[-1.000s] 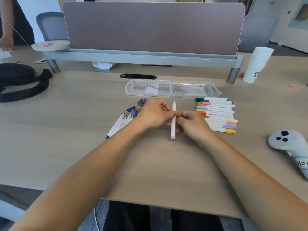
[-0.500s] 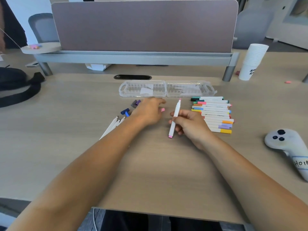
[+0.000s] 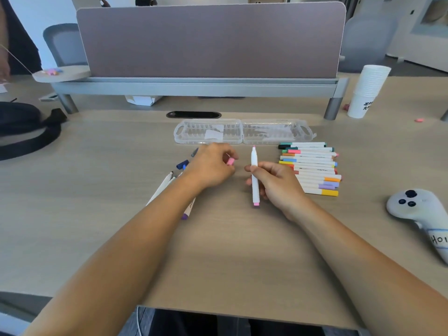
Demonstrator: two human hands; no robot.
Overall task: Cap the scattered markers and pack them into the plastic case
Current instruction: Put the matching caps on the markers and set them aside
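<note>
We are mid-capping one marker (image 3: 254, 177). Our right grip (image 3: 278, 184) curls round its barrel, holding it over the tabletop (image 3: 230, 251) on our side of the open case (image 3: 242, 139). Its long axis runs away from us, bare tip toward the case, pink tail toward us. Our left grip (image 3: 212, 167) pinches the cap (image 3: 230, 161), near the tip and to its left. Next, the cap's mouth, perhaps turned from view, must line up with the tip and press on.
</note>
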